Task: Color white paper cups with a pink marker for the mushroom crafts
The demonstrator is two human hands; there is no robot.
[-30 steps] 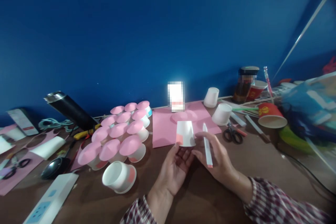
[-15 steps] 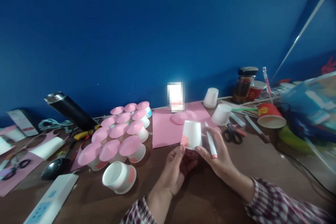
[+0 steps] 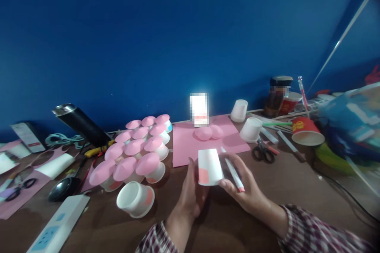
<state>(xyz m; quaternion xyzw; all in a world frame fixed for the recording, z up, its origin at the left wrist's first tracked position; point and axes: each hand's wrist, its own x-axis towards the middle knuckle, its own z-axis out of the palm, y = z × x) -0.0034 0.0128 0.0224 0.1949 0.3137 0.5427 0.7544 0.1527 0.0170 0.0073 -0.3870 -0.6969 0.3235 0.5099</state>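
Fingers of my left hand (image 3: 190, 193) and right hand (image 3: 245, 185) grip one white paper cup (image 3: 209, 167) upside down just in front of the pink sheet (image 3: 190, 144), probably to expose its pink patch. I also pinch a white marker (image 3: 233, 172) in the right fingers, parked beside the cup. Pink-topped cups (image 3: 135, 154) cluster left of the sheet; scissors (image 3: 263, 152) lie right.

Ten pink-topped cups (image 3: 135, 154) are crowding the worktop (image 3: 225, 221), with two scissors (image 3: 263, 153) and two red cups (image 3: 307, 130) lying nearby.
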